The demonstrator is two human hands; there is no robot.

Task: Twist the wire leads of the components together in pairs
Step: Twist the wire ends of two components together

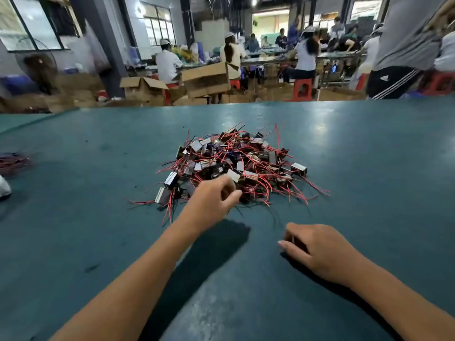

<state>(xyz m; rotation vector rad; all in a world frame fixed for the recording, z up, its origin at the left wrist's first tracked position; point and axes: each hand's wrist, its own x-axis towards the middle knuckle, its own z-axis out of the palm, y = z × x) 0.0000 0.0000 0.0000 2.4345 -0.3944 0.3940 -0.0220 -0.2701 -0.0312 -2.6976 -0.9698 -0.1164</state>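
A pile of small boxy components (236,161) with red and black wire leads lies in the middle of the green table (98,148). My left hand (211,200) reaches into the pile's near edge with fingers curled; what it holds is hidden under the hand. My right hand (317,249) rests on the table nearer to me, right of centre, its fingers curled round a small dark component (299,243).
A bundle of red wires (13,162) lies at the table's left edge, with a white object (3,187) just below it. Beyond the far edge stand cardboard boxes (206,81), red stools, and several seated workers at other benches.
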